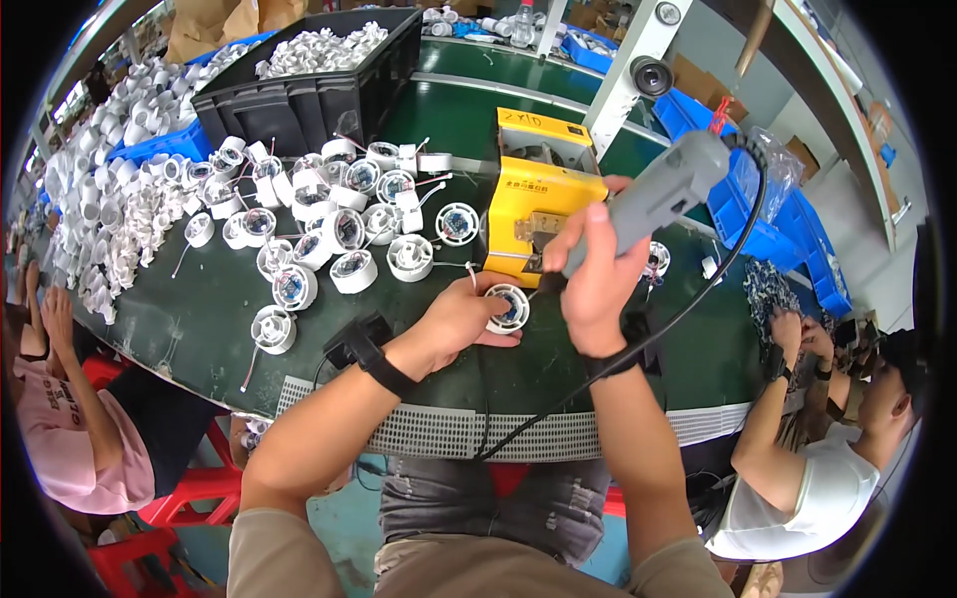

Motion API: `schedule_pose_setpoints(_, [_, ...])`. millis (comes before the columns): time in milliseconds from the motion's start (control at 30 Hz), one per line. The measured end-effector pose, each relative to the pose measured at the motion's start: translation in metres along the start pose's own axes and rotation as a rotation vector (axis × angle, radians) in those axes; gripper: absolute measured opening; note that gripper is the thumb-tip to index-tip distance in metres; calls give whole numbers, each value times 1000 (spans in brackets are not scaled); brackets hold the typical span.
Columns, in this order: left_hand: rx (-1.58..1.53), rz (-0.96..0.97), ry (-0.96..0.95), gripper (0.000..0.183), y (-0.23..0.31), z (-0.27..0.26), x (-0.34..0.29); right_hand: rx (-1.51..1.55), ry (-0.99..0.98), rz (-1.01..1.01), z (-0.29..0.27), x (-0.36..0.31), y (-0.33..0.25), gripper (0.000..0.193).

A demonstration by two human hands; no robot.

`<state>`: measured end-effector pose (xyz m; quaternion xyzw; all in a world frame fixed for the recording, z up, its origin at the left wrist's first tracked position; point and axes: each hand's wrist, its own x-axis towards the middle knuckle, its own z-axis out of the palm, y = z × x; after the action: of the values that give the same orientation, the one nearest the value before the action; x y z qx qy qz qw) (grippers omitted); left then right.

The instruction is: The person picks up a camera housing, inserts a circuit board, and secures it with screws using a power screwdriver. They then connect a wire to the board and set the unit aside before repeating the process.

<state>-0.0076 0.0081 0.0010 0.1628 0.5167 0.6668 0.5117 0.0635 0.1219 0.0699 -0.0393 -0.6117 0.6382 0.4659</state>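
My left hand (451, 324) grips a small white round housing (521, 302) with a circuit board inside, close to the table top. Its thumb presses on the inner part. In my right hand (601, 284) is a grey electric screwdriver (653, 194), tilted, with its lower end toward the housing. The bit is hard to make out beside the yellow box. That yellow box (513, 214), a screw feeder by its look, stands just beyond both hands. A black cord (688, 311) runs from the screwdriver's top, past my right wrist, to the table's front edge.
Many white round housings (351, 269) with wires lie left of the feeder. A black crate (289, 112) of white parts and a pile of white fittings (100, 199) stand farther left. Blue bins (783, 224) are at right. Co-workers sit on both sides; one's hands (797, 334) handle parts.
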Motion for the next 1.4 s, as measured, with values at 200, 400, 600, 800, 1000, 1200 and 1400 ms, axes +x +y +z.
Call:
schedule_pose_setpoints(200, [-3, -15, -13, 30, 1, -3, -2, 14, -73, 3, 5, -19, 4, 31])
schedule_pose_setpoints(400, [13, -16, -20, 31, 2, -2, -2, 23, -90, 6, 4, -19, 9, 30])
schedule_pose_setpoints(600, [20, -19, -19, 33, 6, 1, -4, 28, -93, 1, 6, -19, 11, 30])
schedule_pose_setpoints(800, [15, 6, -4, 31, 3, 1, -3, 10, -110, 0, 7, -22, 10, 30])
schedule_pose_setpoints(1000, [22, 25, 22, 28, 3, 3, -6, 6, -126, -11, 7, -24, 10, 30])
schedule_pose_setpoints(1200, [23, 16, 21, 29, -1, 1, -5, 2, -141, -3, 7, -26, 13, 29])
schedule_pose_setpoints(1400, [52, 28, 14, 30, 4, 6, -1, 47, -175, -29, 5, -21, 14, 30])
